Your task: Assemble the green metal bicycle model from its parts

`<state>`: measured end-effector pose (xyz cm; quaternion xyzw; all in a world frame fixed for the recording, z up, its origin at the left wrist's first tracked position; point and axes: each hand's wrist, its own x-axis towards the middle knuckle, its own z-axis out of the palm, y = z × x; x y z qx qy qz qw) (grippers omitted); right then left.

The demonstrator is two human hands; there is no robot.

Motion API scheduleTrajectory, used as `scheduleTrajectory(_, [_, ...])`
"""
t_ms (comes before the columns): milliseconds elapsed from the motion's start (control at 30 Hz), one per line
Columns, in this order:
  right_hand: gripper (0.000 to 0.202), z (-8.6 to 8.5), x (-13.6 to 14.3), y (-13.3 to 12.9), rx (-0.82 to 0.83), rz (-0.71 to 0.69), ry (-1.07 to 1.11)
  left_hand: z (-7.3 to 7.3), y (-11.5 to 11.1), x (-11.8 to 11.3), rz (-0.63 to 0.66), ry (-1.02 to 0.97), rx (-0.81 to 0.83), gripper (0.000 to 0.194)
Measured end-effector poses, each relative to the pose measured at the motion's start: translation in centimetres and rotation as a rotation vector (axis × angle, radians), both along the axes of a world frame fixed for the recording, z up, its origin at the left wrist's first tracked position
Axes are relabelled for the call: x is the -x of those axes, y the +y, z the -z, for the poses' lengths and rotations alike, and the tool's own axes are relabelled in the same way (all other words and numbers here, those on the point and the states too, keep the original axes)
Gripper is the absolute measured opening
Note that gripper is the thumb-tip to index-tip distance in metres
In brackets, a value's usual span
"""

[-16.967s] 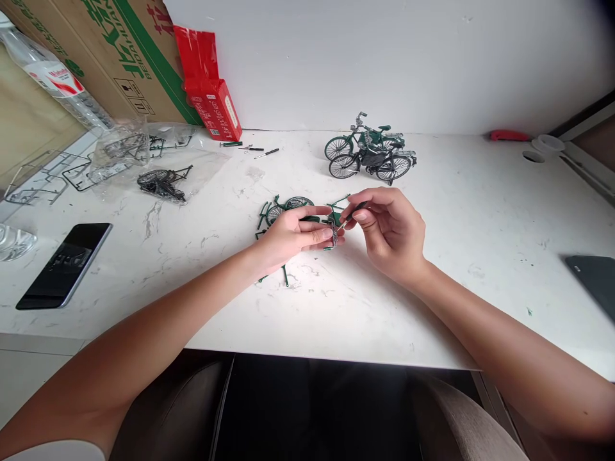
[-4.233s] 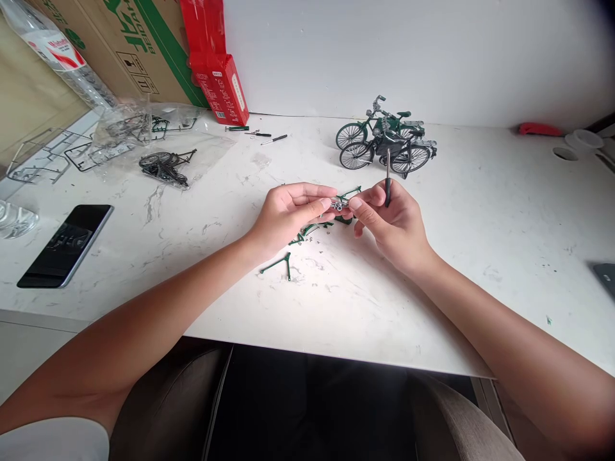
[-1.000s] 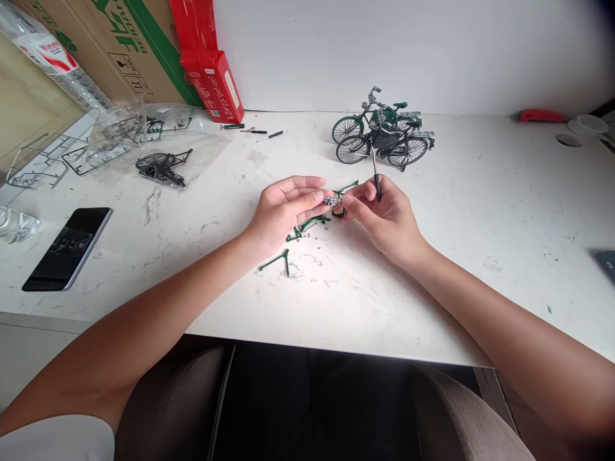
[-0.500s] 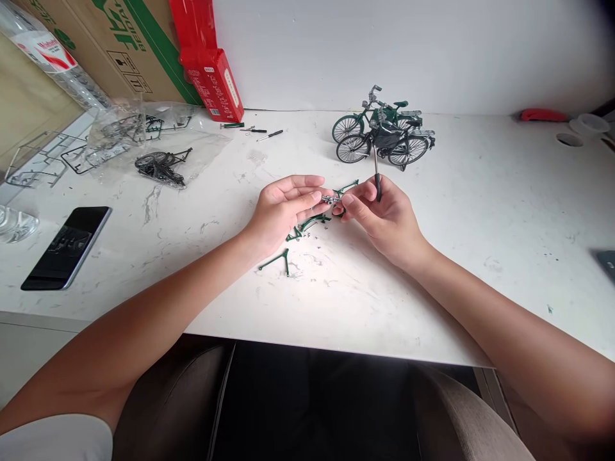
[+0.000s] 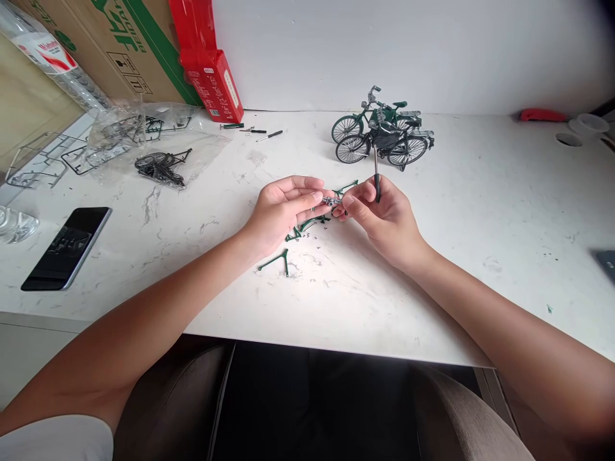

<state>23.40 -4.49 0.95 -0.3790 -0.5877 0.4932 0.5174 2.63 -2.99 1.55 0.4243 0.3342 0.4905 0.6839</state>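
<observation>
Between thumb and fingers, my left hand pinches a small silver bicycle-model part. My right hand is closed too, its thumb and forefinger at the part's other end. A small screwdriver with a dark handle is tucked in the right fingers, its shaft pointing away from me. Below the hands lie green frame pieces, a forked green piece and several tiny screws. Another green piece is partly hidden behind the right fingers.
Two assembled model bicycles, one green and one black, stand beyond my right hand. At left are a phone, a plastic bag with black parts, and a glass. Small screwdrivers lie near a red box.
Both hands stay almost in place, still around the silver part. Only a very slight shift of the part and fingers shows.
</observation>
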Motion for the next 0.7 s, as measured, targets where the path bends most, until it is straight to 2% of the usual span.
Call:
scheduleTrajectory(267, [0.06, 0.14, -0.11, 0.19, 0.038, 0.024, 0.008, 0.14, 0.03, -0.11, 0.002, -0.007, -0.004, 0.017])
scheduleTrajectory(467, [0.06, 0.03, -0.06, 0.13, 0.023, 0.043, -0.022, 0.29, -0.09, -0.16, 0.007, 0.032, -0.037, 0.03])
scheduleTrajectory(700, [0.062, 0.13, -0.14, 0.24, 0.001, 0.061, -0.046, 0.03, -0.09, -0.31, 0.007, -0.011, -0.004, 0.013])
